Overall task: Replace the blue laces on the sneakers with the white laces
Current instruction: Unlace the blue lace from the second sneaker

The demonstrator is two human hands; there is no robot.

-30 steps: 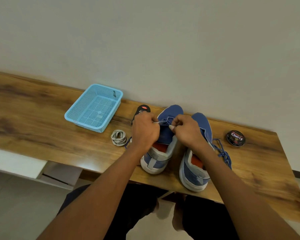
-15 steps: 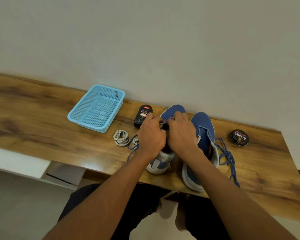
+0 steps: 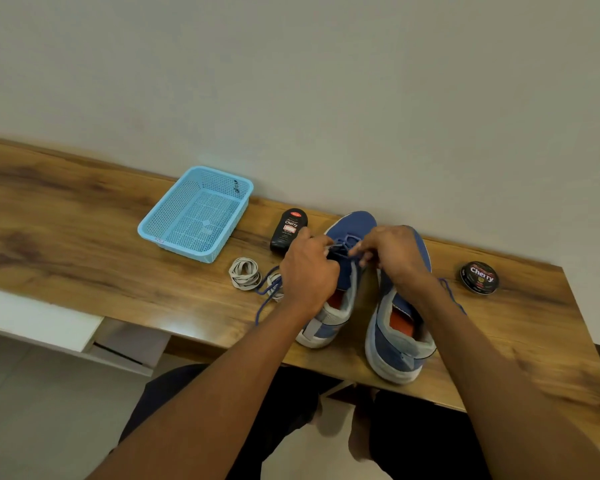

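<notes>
- Early stage, judging by the layout: the blue lace (image 3: 343,244) is threaded through the front eyelets of the left blue knit sneaker (image 3: 340,282), loose ends trailing; the right blue sneaker (image 3: 399,327) seems unlaced, its lace lying beside it.
- The coiled white laces (image 3: 245,273) lie unused on the wooden table (image 3: 84,244).
- Left hand (image 3: 307,271) and right hand (image 3: 392,252): fingers curled, pinching the blue lace over the left sneaker's front eyelets.

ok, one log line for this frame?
step: unlacing left sneaker | left hand: pinching blue lace | right hand: pinching blue lace | white laces: coiled on table, untouched
</notes>
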